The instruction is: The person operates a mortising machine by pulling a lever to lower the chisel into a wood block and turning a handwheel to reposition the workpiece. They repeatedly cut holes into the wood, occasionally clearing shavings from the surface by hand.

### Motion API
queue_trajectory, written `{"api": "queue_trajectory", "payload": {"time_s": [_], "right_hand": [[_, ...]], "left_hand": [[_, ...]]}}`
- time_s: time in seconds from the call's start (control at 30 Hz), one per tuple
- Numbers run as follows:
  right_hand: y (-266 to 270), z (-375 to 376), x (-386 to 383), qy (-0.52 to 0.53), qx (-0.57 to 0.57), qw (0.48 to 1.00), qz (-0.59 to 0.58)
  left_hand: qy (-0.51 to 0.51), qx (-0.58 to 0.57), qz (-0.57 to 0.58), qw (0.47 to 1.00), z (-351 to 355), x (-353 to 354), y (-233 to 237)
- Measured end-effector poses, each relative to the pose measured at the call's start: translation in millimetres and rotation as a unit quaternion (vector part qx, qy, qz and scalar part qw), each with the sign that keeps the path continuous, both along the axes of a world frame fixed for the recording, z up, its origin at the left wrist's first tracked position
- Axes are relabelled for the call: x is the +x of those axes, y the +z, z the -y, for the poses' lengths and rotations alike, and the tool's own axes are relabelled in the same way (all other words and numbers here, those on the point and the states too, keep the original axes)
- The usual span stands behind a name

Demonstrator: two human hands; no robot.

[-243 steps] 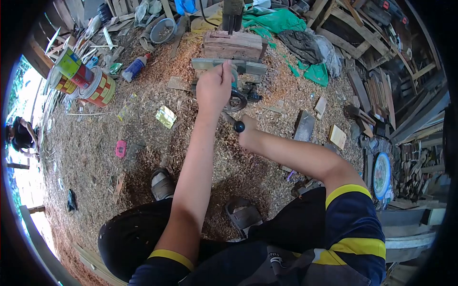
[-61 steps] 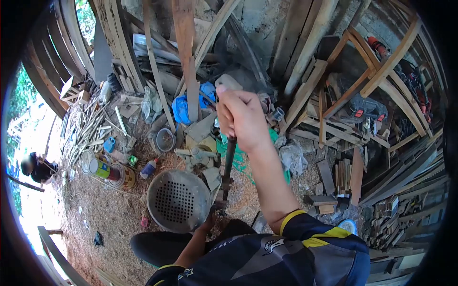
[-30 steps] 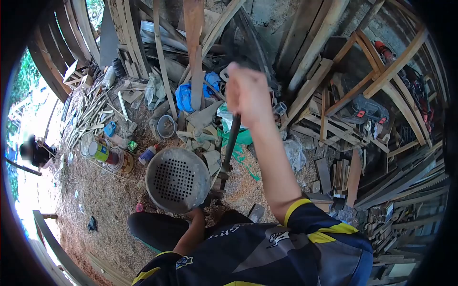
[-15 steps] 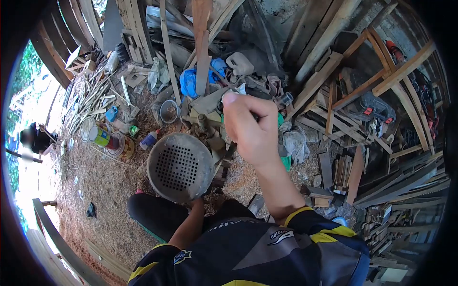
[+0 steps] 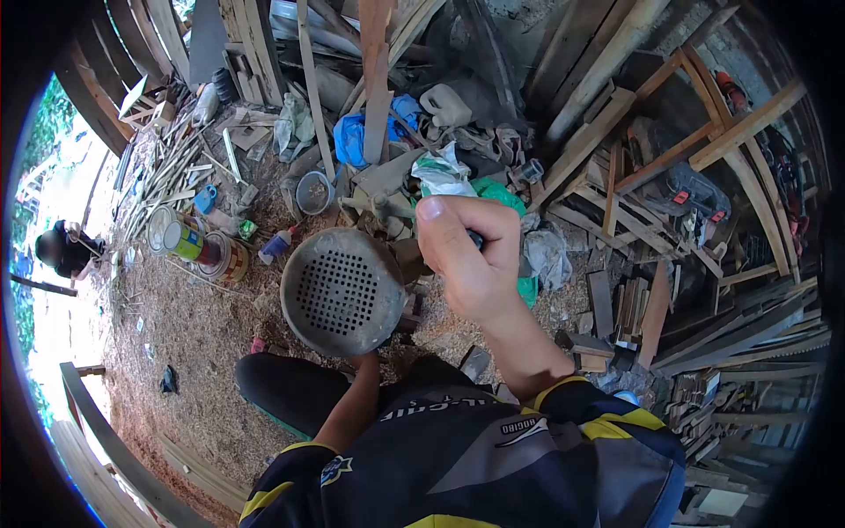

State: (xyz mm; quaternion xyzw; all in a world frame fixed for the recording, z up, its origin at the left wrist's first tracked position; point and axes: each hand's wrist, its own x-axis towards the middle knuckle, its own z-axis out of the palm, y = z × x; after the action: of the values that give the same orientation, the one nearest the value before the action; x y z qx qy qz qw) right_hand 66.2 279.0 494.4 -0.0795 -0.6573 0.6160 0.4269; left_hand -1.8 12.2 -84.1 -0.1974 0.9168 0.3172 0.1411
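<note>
My left hand (image 5: 365,361) grips the lower edge of a round, grey, dusty pan (image 5: 393,295), its bottom pierced with rows of small holes. The fingers are hidden behind the pan, which is tilted so its perforated face shows. To the right of it, my right hand (image 5: 471,255) is raised and closed in a fist, thumb uppermost. A bit of something dark shows inside the curled fingers, too little to name. Just beyond the fist lies a white and green plastic bag (image 5: 444,172).
Paint cans (image 5: 187,246), a bottle with a red cap (image 5: 276,244) and a small bucket (image 5: 313,194) stand at left on shavings. Wood scraps (image 5: 632,312) and a timber frame (image 5: 695,97) crowd the right. Another person (image 5: 66,251) is at far left.
The pan has shifted slightly right and up with my left hand. My right fist has dropped a little toward me, uncovering more of the plastic bag behind it.
</note>
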Motion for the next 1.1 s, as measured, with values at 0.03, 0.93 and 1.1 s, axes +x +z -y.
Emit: {"api": "queue_trajectory", "payload": {"time_s": [0.03, 0.93, 1.1], "right_hand": [[-1.6, -3.5, -0.7, 0.009, 0.002, 1.0, 0.0], [-20.5, -19.8, 2.9, 0.092, 0.011, 0.995, -0.034], [-24.5, -14.6, 0.4, 0.073, -0.011, 0.995, -0.065]], "left_hand": [[0.002, 0.001, -0.002, 1.0, -2.8, -3.8, -0.3], [-0.201, 0.007, -0.21, 0.957, 23.1, 60.4, 1.8], [-0.26, 0.01, -0.243, 0.934, 6.5, 57.4, -6.6]]}}
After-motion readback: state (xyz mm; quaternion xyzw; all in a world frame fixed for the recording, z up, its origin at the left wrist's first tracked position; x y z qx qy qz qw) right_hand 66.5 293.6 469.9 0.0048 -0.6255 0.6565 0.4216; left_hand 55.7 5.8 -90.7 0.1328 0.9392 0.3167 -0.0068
